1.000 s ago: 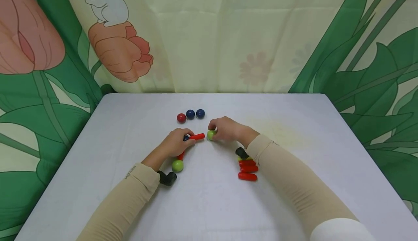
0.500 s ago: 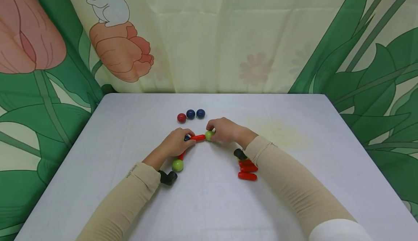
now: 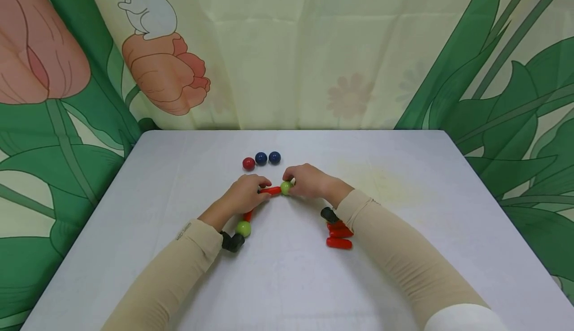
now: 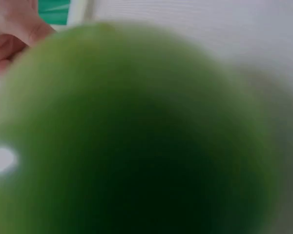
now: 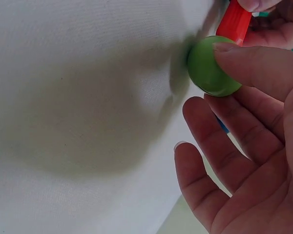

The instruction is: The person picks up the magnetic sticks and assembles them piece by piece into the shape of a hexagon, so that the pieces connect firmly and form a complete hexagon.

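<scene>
My right hand (image 3: pixel 309 180) pinches a green ball (image 3: pixel 286 188) between thumb and finger at the table's middle; its other fingers spread loosely in the right wrist view. The ball meets the end of a short red stick (image 3: pixel 272 190). My left hand (image 3: pixel 244 195) pinches that red stick (image 5: pixel 234 22) near its other end, where a dark blue ball is mostly hidden by the fingers. Below the left hand, a second red stick (image 3: pixel 248 216) runs to another green ball (image 3: pixel 243 229). That ball (image 4: pixel 136 122) fills most of the left wrist view, blurred.
A red ball (image 3: pixel 248 164) and two blue balls (image 3: pixel 274 158) sit in a row beyond the hands. Several red sticks (image 3: pixel 339 243) lie beside the right forearm, partly covered by it. A patterned curtain (image 3: pixel 287 72) hangs behind the white table (image 3: pixel 287 281).
My right hand has brought the green ball leftward, from a small gap to the red stick's end. My left hand has stayed nearly in place, its fingers slightly shifted on the stick.
</scene>
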### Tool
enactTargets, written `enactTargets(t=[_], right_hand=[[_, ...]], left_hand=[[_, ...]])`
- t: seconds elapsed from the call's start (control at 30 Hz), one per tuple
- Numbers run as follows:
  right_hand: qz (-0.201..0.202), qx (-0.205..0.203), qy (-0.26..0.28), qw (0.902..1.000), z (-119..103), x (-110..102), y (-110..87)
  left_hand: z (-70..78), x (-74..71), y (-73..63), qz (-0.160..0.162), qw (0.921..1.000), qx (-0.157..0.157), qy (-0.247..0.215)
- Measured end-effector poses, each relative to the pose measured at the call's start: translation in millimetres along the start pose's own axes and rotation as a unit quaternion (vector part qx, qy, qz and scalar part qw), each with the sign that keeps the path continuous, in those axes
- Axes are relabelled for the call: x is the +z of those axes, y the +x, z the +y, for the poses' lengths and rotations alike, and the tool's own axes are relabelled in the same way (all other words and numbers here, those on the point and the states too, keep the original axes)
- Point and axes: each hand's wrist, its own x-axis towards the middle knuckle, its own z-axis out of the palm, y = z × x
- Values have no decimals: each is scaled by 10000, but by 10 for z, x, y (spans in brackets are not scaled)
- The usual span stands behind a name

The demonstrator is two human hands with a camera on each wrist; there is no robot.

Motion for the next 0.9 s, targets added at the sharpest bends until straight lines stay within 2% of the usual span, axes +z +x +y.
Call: enactTargets(t=[0.13, 0.3, 0.47, 0.6, 0.9], right_hand=[[-2, 34, 51, 10000, -9, 3, -17], [-74, 78, 50, 9999, -12, -9, -48], [-87, 209, 43, 9997, 10, -29, -73], [-88, 260, 88, 9996, 26, -37, -77], [-32, 161, 107, 9998, 59, -58, -84]], left_hand=[[58, -14, 59, -54, 9998, 152, 102], [94, -35, 91, -224, 9997, 71, 76], [65, -49, 64, -282, 9996, 9, 38], [27, -77, 33, -283, 9994, -26, 180], [18, -150, -31, -596, 9965, -295, 512]])
